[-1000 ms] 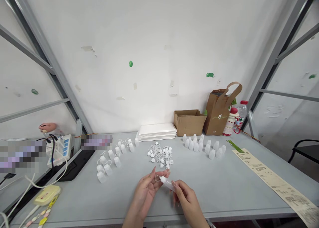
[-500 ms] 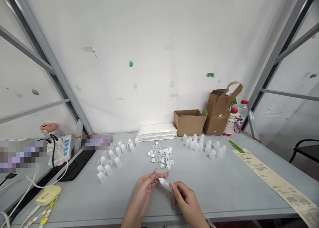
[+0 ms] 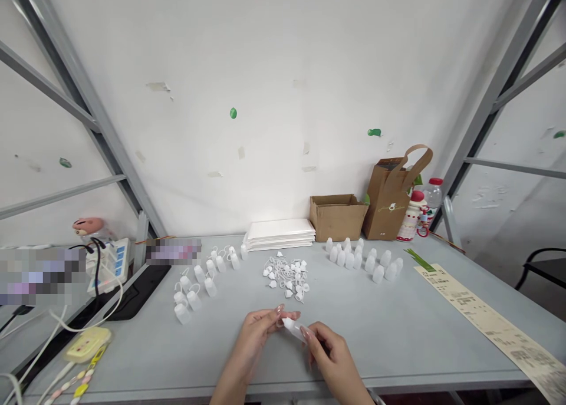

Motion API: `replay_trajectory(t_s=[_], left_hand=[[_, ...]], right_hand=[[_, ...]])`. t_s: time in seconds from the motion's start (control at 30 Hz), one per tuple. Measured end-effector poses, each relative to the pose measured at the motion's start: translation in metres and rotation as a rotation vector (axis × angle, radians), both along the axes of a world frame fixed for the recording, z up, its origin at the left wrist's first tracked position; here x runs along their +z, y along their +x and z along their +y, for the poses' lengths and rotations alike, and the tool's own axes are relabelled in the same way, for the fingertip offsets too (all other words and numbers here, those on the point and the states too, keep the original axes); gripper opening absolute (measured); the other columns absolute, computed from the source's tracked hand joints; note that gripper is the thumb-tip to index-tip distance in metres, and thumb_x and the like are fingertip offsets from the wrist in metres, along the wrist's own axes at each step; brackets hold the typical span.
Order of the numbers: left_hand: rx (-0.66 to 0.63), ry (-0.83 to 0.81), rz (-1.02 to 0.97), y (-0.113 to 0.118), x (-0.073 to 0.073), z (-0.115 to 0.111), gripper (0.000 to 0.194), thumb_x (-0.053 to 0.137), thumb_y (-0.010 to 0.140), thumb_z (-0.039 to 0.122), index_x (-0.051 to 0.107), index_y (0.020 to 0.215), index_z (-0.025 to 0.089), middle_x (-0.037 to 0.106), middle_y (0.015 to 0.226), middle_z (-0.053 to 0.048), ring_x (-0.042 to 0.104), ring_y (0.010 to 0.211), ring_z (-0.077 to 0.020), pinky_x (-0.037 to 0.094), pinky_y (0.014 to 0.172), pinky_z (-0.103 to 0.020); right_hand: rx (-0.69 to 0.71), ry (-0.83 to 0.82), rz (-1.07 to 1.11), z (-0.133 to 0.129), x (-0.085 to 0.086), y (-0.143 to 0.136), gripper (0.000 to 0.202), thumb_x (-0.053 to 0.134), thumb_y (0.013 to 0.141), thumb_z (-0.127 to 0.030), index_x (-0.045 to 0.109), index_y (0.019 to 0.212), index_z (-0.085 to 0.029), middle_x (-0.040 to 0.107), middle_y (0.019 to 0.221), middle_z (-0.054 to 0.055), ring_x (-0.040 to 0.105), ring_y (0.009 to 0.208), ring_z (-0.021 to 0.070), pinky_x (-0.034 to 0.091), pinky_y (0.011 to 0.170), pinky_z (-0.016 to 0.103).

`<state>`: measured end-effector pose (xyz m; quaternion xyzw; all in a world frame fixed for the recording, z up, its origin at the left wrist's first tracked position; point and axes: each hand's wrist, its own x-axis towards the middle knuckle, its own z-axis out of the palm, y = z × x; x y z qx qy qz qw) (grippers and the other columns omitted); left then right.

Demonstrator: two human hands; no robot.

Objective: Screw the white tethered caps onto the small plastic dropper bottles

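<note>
My right hand (image 3: 331, 351) is closed around the body of a small translucent dropper bottle (image 3: 295, 329), which lies tilted with its tip toward the left. At that tip, my left hand (image 3: 260, 334) pinches a white cap (image 3: 286, 320) between thumb and fingers; its strap is mostly hidden. Whether the cap is seated on the bottle I cannot tell. Just beyond my hands lies a loose pile of white caps with looped straps (image 3: 287, 276). Several bottles with caps and straps (image 3: 193, 300) stand to the left, and several bottles without straps (image 3: 370, 262) stand to the right.
Behind the pile sit a stack of white boards (image 3: 279, 235), a cardboard box (image 3: 338, 219) and a brown paper bag (image 3: 385, 207). A long printed paper strip (image 3: 477, 319) runs along the right. Cables, a power strip (image 3: 115, 263) and a yellow case (image 3: 88, 344) occupy the left.
My left fingers have closed in on the cap at the bottle's tip, and its strap shows less. The right hand keeps its hold on the bottle. The view has shifted slightly.
</note>
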<state>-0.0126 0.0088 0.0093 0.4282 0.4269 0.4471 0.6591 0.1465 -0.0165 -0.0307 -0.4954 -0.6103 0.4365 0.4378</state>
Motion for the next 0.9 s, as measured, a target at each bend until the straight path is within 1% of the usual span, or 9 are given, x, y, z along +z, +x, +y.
replay_trajectory(t_s=[0.13,0.27,0.43,0.57,0.7,0.9], left_hand=[[0.011,-0.005,-0.007,0.0019,0.0016,-0.0005,0.029,0.065,0.07,0.039,0.075,0.078,0.013,0.074,0.089,-0.014,0.06,0.102,-0.0317,0.035,0.098,-0.041],[0.011,0.005,-0.086,0.0045,0.0004,-0.0013,0.033,0.061,0.074,0.041,0.074,0.083,0.012,0.073,0.094,-0.014,0.061,0.101,-0.0307,0.036,0.097,-0.041],[0.028,0.009,-0.144,0.0074,-0.003,-0.0003,0.036,0.058,0.076,0.043,0.073,0.082,0.01,0.072,0.096,-0.016,0.06,0.104,-0.0302,0.035,0.098,-0.04],[0.026,-0.006,-0.154,0.0077,-0.0036,0.0003,0.036,0.058,0.077,0.041,0.073,0.083,0.009,0.072,0.096,-0.016,0.06,0.103,-0.0303,0.035,0.098,-0.04],[0.016,-0.01,-0.202,0.0069,-0.0038,-0.0001,0.036,0.059,0.075,0.043,0.073,0.078,0.01,0.072,0.095,-0.017,0.059,0.104,-0.031,0.036,0.097,-0.04],[0.008,-0.014,-0.209,0.0058,-0.0057,0.0004,0.036,0.06,0.075,0.044,0.073,0.078,0.01,0.072,0.094,-0.016,0.06,0.103,-0.0309,0.036,0.097,-0.04]], right_hand=[[0.012,-0.012,0.002,0.001,-0.0023,-0.0002,0.038,0.041,0.086,-0.049,0.044,0.061,-0.02,0.043,0.049,-0.005,0.041,0.049,0.0111,0.033,0.051,0.021],[0.006,-0.013,0.018,0.0018,-0.0042,-0.0007,0.04,0.039,0.086,-0.052,0.045,0.064,-0.019,0.043,0.049,-0.005,0.04,0.049,0.0109,0.032,0.05,0.022],[-0.005,-0.031,0.064,0.0027,-0.0066,-0.0008,0.042,0.037,0.085,-0.055,0.046,0.065,-0.019,0.042,0.05,-0.006,0.041,0.048,0.0111,0.033,0.049,0.022],[0.002,-0.029,0.048,0.002,-0.0071,-0.0005,0.043,0.037,0.085,-0.056,0.047,0.066,-0.019,0.043,0.049,-0.005,0.041,0.048,0.011,0.033,0.049,0.022],[0.002,-0.034,0.043,0.0012,-0.0055,0.0,0.044,0.037,0.084,-0.058,0.048,0.067,-0.018,0.044,0.05,-0.005,0.041,0.048,0.0112,0.032,0.049,0.021],[0.007,-0.017,0.051,0.001,-0.0034,0.0,0.042,0.038,0.085,-0.054,0.048,0.066,-0.019,0.044,0.049,-0.005,0.041,0.048,0.011,0.033,0.05,0.021]])
